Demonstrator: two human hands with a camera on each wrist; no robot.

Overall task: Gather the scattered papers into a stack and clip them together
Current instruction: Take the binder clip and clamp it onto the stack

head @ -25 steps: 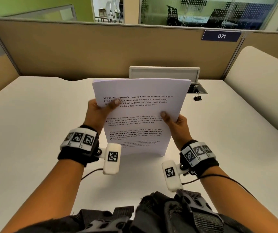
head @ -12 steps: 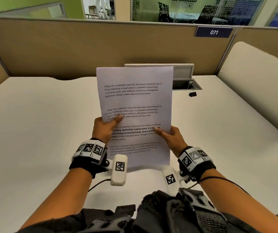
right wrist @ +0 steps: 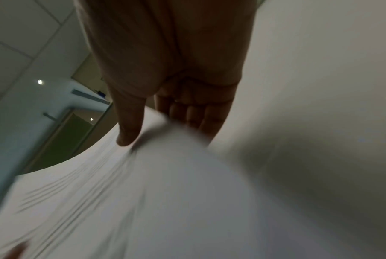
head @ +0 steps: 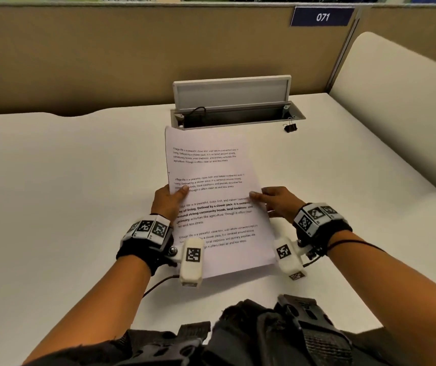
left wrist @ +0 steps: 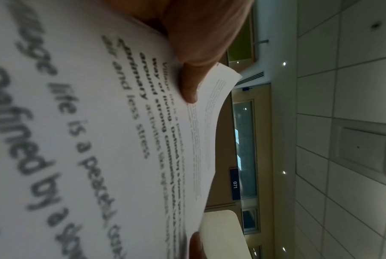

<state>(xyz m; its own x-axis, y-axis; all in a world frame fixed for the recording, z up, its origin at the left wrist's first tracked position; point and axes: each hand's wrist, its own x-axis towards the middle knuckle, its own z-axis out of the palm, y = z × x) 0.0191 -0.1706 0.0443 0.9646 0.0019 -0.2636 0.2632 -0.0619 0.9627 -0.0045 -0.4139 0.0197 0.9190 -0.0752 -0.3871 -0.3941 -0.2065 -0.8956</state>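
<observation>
A stack of printed white papers is held low over the white desk, tilted nearly flat, top edge away from me. My left hand grips its left edge, thumb on top of the text. My right hand pinches the right edge, thumb on the top sheet and fingers beneath. The left wrist view shows the papers close up with my thumb on them. In the blurred right wrist view the thumb presses the papers. A black binder clip lies on the desk at the back right.
An open cable hatch with its lid raised sits just behind the papers. Beige partition walls close off the back, with a sign reading 071. A rounded cream panel stands at the right.
Both hands have lowered the stack from upright in front of me to nearly flat over the desk. The head view has tipped downward.
</observation>
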